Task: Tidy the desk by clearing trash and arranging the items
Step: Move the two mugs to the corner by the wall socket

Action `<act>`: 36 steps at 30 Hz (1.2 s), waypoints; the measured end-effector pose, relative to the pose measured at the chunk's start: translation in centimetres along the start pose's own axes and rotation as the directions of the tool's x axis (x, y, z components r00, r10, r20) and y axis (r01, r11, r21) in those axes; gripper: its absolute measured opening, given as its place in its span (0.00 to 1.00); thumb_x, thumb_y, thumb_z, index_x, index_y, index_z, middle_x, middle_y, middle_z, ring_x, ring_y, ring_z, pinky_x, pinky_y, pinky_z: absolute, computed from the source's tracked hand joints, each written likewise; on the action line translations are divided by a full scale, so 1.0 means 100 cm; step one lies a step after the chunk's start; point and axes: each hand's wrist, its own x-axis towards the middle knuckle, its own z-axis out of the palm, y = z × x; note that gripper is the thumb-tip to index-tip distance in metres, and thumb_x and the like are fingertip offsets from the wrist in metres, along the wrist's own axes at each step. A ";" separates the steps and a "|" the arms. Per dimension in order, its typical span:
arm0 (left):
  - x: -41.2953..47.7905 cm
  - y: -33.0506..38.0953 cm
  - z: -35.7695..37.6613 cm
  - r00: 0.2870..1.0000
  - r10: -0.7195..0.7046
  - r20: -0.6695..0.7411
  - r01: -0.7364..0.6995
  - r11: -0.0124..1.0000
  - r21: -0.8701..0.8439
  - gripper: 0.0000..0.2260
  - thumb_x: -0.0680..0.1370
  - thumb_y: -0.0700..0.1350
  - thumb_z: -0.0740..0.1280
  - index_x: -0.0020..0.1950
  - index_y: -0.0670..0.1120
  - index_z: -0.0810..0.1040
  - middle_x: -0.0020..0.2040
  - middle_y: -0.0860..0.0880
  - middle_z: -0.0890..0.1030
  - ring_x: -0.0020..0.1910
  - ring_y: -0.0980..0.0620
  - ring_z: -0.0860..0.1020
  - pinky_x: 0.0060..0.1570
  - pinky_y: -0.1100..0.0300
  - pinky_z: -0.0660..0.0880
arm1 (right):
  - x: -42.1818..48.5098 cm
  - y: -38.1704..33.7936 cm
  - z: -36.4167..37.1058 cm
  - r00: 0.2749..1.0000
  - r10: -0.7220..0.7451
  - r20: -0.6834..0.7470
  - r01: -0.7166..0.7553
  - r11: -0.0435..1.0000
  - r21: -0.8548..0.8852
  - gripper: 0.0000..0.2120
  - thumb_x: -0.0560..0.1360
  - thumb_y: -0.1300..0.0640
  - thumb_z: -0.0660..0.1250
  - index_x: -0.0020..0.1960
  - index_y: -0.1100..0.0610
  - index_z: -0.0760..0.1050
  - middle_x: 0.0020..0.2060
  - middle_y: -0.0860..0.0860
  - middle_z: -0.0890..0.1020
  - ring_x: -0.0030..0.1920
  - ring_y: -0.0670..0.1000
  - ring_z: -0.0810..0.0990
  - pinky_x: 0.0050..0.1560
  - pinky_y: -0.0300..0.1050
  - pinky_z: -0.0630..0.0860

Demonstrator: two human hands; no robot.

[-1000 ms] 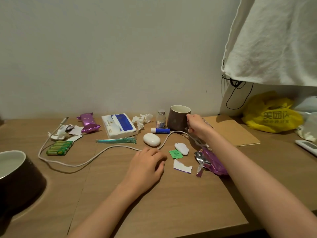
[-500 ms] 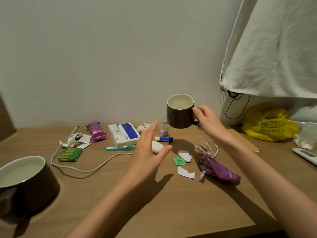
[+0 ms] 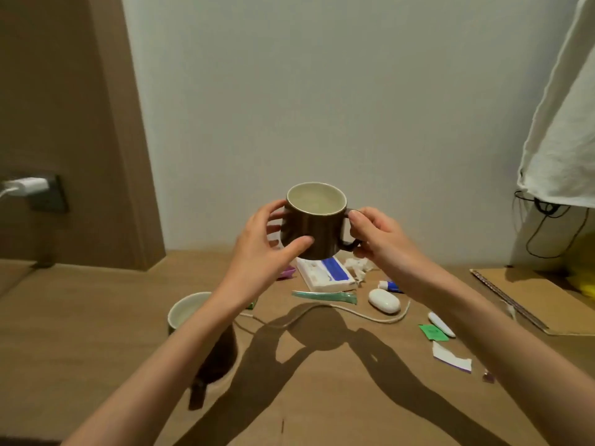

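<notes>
A brown mug (image 3: 317, 226) with a cream inside hangs in the air above the wooden desk (image 3: 96, 317). My right hand (image 3: 376, 236) pinches its handle. My left hand (image 3: 260, 249) wraps around its left side, thumb across the front. Under my left forearm a second brown mug (image 3: 193, 320) stands on the desk. Scattered beyond lie a tissue pack (image 3: 325, 273), a crumpled tissue (image 3: 357, 267), a teal wrapper strip (image 3: 325, 296), a white cable (image 3: 370, 315), a white oval case (image 3: 383, 300), a green paper scrap (image 3: 433, 331) and a torn white scrap (image 3: 450, 355).
A brown notebook (image 3: 531, 294) lies at the right, under a hanging white cloth bag (image 3: 566, 123). A charger (image 3: 25, 186) is plugged into a wall socket at the left, on a wooden panel. A blue-capped tube (image 3: 388, 285) and a small white oval piece (image 3: 441, 323) lie near the cable.
The mug has moved left and higher, and my left hand has risen from above the desk to grip its side. My view has turned left.
</notes>
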 end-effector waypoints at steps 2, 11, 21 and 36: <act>0.002 -0.006 -0.026 0.999 0.003 -0.038 -0.001 0.999 0.039 0.27 0.71 0.45 0.73 0.67 0.53 0.68 0.59 0.56 0.74 0.58 0.59 0.74 0.54 0.66 0.74 | 0.013 -0.002 0.025 0.999 -0.001 0.037 0.000 1.000 0.028 0.12 0.82 0.51 0.56 0.47 0.57 0.73 0.40 0.51 0.72 0.42 0.47 0.71 0.42 0.41 0.71; 0.020 -0.075 -0.120 0.981 -0.093 -0.169 0.108 0.991 0.081 0.28 0.69 0.45 0.76 0.67 0.51 0.72 0.61 0.51 0.78 0.60 0.55 0.76 0.57 0.58 0.75 | 0.082 0.005 0.138 0.970 0.074 0.230 -0.119 0.975 0.185 0.10 0.82 0.55 0.56 0.43 0.57 0.68 0.36 0.50 0.68 0.36 0.46 0.69 0.39 0.39 0.69; 0.035 -0.182 -0.137 0.933 -0.257 -0.252 0.247 0.966 -0.073 0.27 0.71 0.40 0.73 0.68 0.50 0.70 0.59 0.54 0.75 0.57 0.58 0.73 0.43 0.76 0.72 | 0.143 0.066 0.227 0.891 0.279 0.358 -0.391 0.873 0.293 0.06 0.82 0.59 0.55 0.48 0.59 0.68 0.30 0.50 0.63 0.26 0.44 0.67 0.31 0.37 0.65; 0.043 -0.255 -0.143 0.881 -0.357 -0.311 0.328 0.934 -0.145 0.28 0.73 0.35 0.71 0.71 0.43 0.68 0.62 0.49 0.76 0.59 0.56 0.75 0.50 0.77 0.72 | 0.185 0.117 0.281 0.825 0.389 0.410 -0.510 0.825 0.242 0.14 0.81 0.57 0.55 0.36 0.55 0.64 0.28 0.50 0.62 0.27 0.47 0.63 0.30 0.40 0.67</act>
